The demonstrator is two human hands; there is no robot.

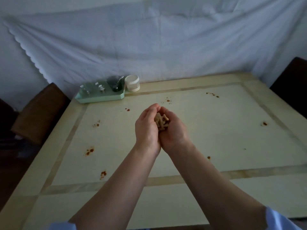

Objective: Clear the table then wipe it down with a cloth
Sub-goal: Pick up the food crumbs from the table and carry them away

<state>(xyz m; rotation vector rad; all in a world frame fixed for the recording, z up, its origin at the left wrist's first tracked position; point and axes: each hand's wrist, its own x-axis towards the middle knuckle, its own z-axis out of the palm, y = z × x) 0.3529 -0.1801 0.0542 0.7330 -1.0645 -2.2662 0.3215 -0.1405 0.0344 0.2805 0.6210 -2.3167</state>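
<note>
White sheeting (149,39) is hanging behind a pale table (216,130) that is carrying reddish stains (89,151) scattered across its top. Both hands are hovering together over the middle, the left hand (147,128) and right hand (172,130) cupping side by side, fingers curling inward and pressing together around a heap of small tan sticks (162,122). The sticks are sitting in the hollow between the palms, clear of the tabletop. At the far left corner a green tray (99,97) is holding glassware, and a white jar (132,83) is standing just beside it. 2 dark chairs (39,112) are flanking the table.
</note>
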